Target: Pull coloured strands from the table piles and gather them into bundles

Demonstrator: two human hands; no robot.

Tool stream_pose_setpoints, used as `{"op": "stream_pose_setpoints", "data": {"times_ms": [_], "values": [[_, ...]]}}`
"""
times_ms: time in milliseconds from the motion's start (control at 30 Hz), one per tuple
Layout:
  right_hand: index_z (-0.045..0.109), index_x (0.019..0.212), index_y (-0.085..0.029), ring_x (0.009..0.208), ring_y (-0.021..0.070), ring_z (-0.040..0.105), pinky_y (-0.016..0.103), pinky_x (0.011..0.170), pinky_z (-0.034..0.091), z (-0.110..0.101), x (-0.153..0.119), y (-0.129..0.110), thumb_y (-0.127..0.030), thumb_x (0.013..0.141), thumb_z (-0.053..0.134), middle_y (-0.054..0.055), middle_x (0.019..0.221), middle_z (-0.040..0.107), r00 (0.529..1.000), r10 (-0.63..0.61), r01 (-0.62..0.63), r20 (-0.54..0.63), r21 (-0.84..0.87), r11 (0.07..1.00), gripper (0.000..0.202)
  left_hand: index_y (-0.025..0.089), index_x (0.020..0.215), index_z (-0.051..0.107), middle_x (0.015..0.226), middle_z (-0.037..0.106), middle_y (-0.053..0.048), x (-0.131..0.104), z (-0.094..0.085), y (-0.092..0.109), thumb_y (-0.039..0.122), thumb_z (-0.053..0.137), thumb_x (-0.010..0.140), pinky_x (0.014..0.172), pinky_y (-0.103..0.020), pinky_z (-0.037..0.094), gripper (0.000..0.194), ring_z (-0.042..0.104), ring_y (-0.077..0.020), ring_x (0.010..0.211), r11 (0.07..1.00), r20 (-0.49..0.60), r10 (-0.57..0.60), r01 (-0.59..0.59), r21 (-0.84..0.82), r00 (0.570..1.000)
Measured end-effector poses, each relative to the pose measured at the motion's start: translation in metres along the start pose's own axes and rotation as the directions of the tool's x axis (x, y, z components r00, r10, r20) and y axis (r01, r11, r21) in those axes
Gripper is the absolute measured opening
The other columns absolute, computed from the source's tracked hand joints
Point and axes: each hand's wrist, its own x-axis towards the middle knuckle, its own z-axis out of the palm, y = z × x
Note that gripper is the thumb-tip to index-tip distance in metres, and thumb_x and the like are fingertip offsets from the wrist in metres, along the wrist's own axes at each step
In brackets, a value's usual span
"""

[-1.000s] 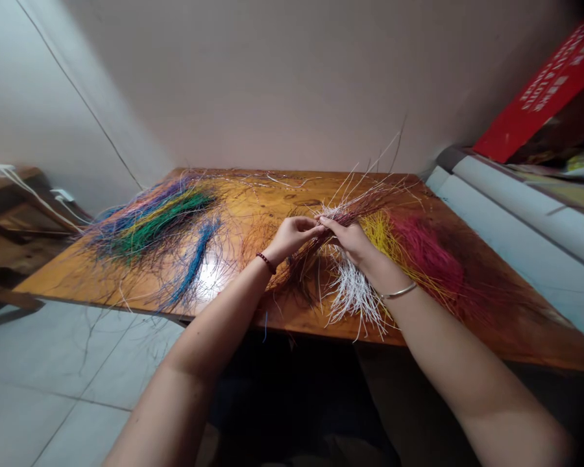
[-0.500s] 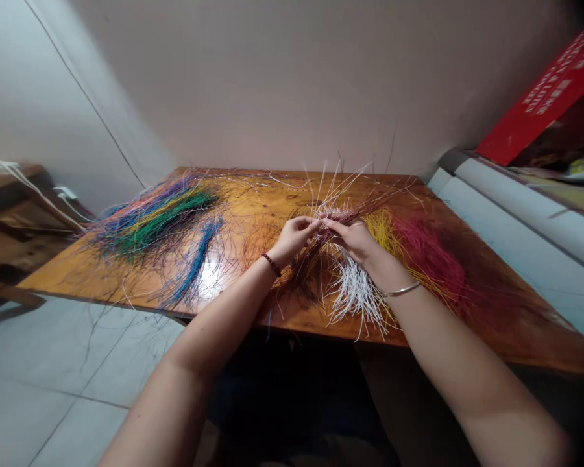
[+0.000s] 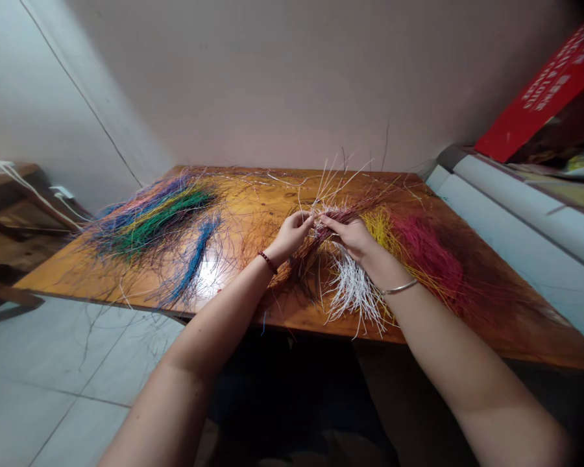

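Observation:
My left hand (image 3: 292,237) is closed in a pinch on thin white strands (image 3: 327,185), whose ends fan upward past the fingertips. Thumb and forefinger of my right hand (image 3: 353,240) are pressed together on strands just beside it. A reddish-brown bundle of thin strands (image 3: 370,200) runs slantwise by both hands, partly under the right one. Below the right hand lies a thick bunch of white strands (image 3: 357,295), its upper part covered by that hand. Exactly which strands the right fingertips grip is hard to make out.
Yellow strands (image 3: 382,230) and magenta strands (image 3: 431,256) lie to the right on the wooden table (image 3: 253,295). At left are a blue bunch (image 3: 197,259), a green bunch (image 3: 175,224) and other colours. A red box (image 3: 535,97) stands at the right on a white surface.
My left hand has drawn slightly left, opening a small gap between the two hands' fingertips. The white strands in it have shifted and one now bends out in a loop. My right hand stays nearly in place.

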Motion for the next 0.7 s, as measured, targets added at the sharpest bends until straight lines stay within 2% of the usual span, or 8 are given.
{"op": "stream_pose_setpoints", "data": {"times_ms": [233,500,700], "values": [[0.068,0.08,-0.018,0.066,0.0136,0.063,0.027,0.062,0.051,-0.001,0.0019,0.0016,-0.037,0.055,0.083,0.002,0.076,0.068,1.0,0.01,-0.01,-0.017,0.008,1.0,0.034,0.013,0.084,0.066,0.072,0.063,-0.002,-0.0019,-0.0028,0.0029,0.034,0.065,0.081,0.052,-0.021,0.037,0.021,0.046,-0.0065,0.055,1.0,-0.019,-0.022,0.022,0.015,1.0],[0.067,0.077,-0.017,0.06,0.0105,0.059,0.024,0.058,0.049,0.0001,0.0001,-0.0009,-0.041,0.052,0.085,0.001,0.071,0.066,1.0,0.022,-0.022,-0.007,0.022,1.0,0.039,0.012,0.075,0.066,0.069,0.064,-0.004,-0.0031,-0.0034,0.0027,0.036,0.074,0.071,0.056,-0.023,0.04,0.025,0.05,-0.0082,0.058,0.999,-0.001,-0.031,0.031,-0.032,1.0],[0.066,0.078,-0.018,0.06,0.0114,0.059,0.027,0.061,0.048,-0.0002,0.0002,-0.0003,-0.041,0.056,0.081,0.0,0.07,0.065,1.0,0.024,-0.024,0.005,-0.035,0.999,0.035,0.012,0.074,0.064,0.074,0.066,-0.006,0.0014,-0.0032,-0.0037,0.042,0.075,0.067,0.061,-0.024,0.041,0.032,0.055,-0.0105,0.065,0.998,0.031,0.049,-0.048,-0.03,0.998]]}}
